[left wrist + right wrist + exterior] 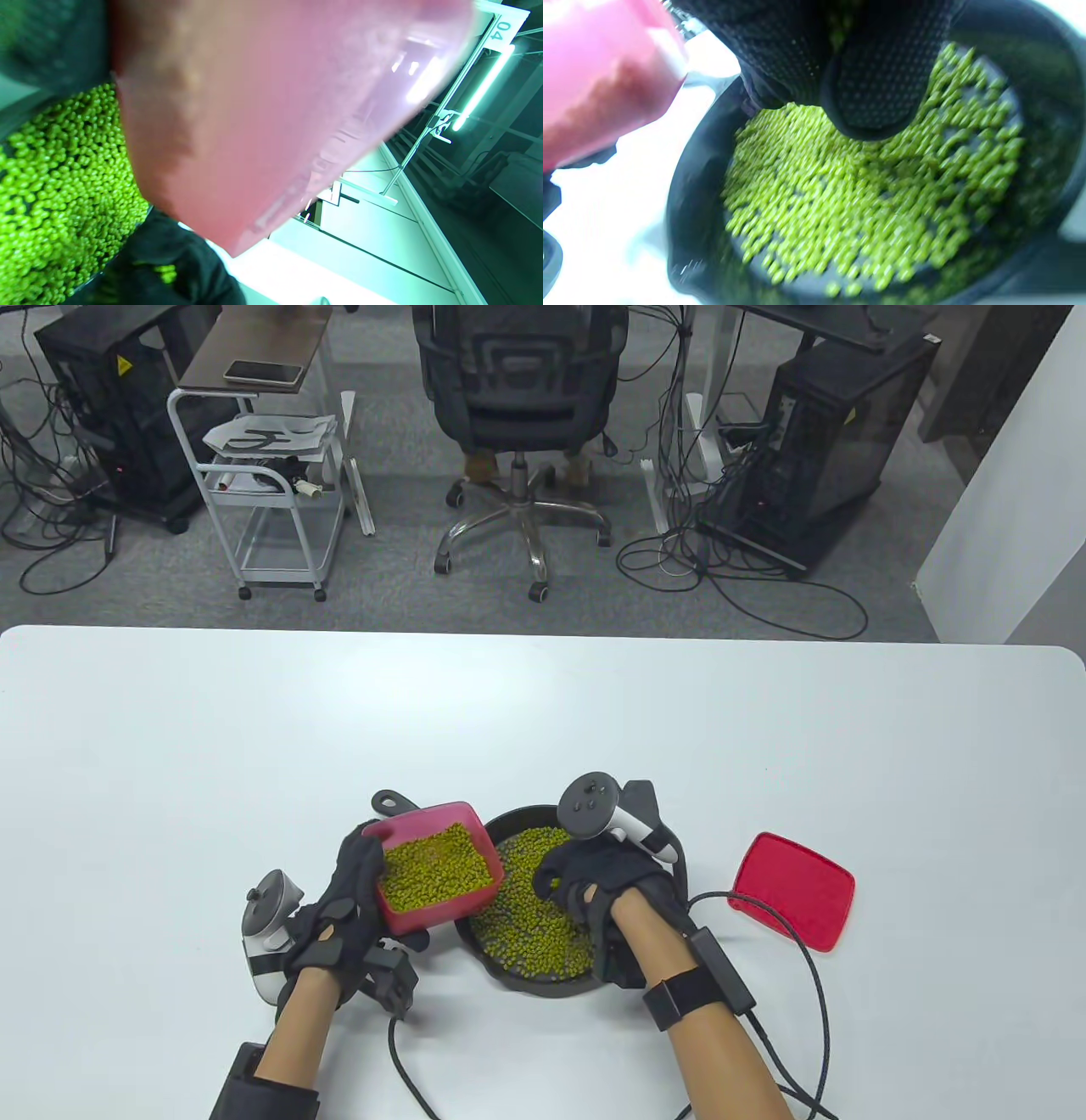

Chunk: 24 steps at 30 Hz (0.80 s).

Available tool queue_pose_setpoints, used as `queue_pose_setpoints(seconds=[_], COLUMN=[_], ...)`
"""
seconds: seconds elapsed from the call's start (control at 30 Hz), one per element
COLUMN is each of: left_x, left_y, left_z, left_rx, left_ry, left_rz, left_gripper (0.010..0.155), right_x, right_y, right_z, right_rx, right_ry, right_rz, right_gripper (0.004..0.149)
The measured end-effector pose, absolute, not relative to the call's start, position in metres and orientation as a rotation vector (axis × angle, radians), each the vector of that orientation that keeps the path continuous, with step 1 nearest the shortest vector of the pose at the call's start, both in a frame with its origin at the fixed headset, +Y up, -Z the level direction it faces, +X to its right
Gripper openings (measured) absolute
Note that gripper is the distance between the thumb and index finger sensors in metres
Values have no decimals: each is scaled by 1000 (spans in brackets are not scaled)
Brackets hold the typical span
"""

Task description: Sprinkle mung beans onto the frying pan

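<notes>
Beans [534, 916] cover the pan [475, 937]; my left hand [339, 916] grips the tub [433, 861], right hand [594, 882] fingers pinched over it.

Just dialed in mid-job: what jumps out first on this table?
The bright green beans: a layer covers the black frying pan near the table's front edge, and more fill the pink tub the left hand holds at the pan's left side. The right hand hovers over the pan; a red lid lies to the right.
</notes>
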State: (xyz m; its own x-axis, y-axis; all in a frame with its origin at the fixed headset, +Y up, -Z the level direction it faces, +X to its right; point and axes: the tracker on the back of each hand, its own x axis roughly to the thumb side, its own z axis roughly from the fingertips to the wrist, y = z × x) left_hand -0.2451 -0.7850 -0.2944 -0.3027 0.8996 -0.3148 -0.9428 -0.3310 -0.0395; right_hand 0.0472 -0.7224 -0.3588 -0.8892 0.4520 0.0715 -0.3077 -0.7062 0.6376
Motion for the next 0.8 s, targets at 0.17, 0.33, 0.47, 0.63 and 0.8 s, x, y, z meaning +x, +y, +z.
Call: queue_pose_setpoints(seconds=[0.17,0.33,0.47,0.63,0.8], left_x=[-251,-255,-255,-256,-255], left_y=[-783,-780,-779,-778,-778], left_z=[-294,-293,-293,-293,-294], left_rx=[-308,-292,-297,-293,-296], left_ry=[187,181,180,181,181], left_rz=[1914,1939,1948,1949,1925], left_gripper=[76,76,76,76,76], right_x=[20,6,3,10,25], right_y=[-733,-732,-727,-722,-707], right_z=[-359,-374,-385,-391,-387], right_rx=[374,337,325,294,312], right_ry=[878,718,624,653,600], right_rz=[2539,2526,2522,2476,2368], right_gripper=[39,41,46,46,50])
